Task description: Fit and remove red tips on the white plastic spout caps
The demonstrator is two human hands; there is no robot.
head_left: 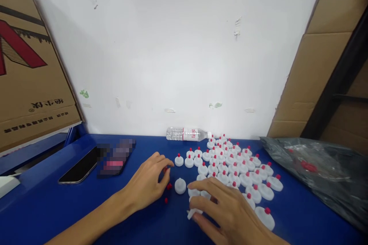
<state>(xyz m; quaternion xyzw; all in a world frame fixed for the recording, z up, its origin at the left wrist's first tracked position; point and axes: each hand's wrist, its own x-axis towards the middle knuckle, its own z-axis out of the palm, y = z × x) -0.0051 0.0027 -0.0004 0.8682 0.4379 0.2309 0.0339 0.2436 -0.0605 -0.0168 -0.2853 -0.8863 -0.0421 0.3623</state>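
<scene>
From my end I see the right hand [230,206] nearly closed, its thumb and a bent finger pinching a tilted white lid [194,213] just above the near part of the blue surface [143,229]. The left hand [151,176] is half curled, thumb and index drawn near each other; a hint of red shows there, but I cannot tell whether it has hold of anything.

Between the hands stands an uncapped white lid [180,186], nozzle up, with loose red caps [166,200] lying to its left. The red-capped lids [245,179] crowd the right side, in front of the water bottle [191,134].

To handle these well, I would level the pinched lid and grip it by the rim, leaving its nozzle clear. The red caps look small enough to roll, so I would lift each across its sides with light fingertips, and press straight down rather than at a slant. I judge the right wrist a risk: it hangs close over the crowded lids, and a low sweep could topple several.
</scene>
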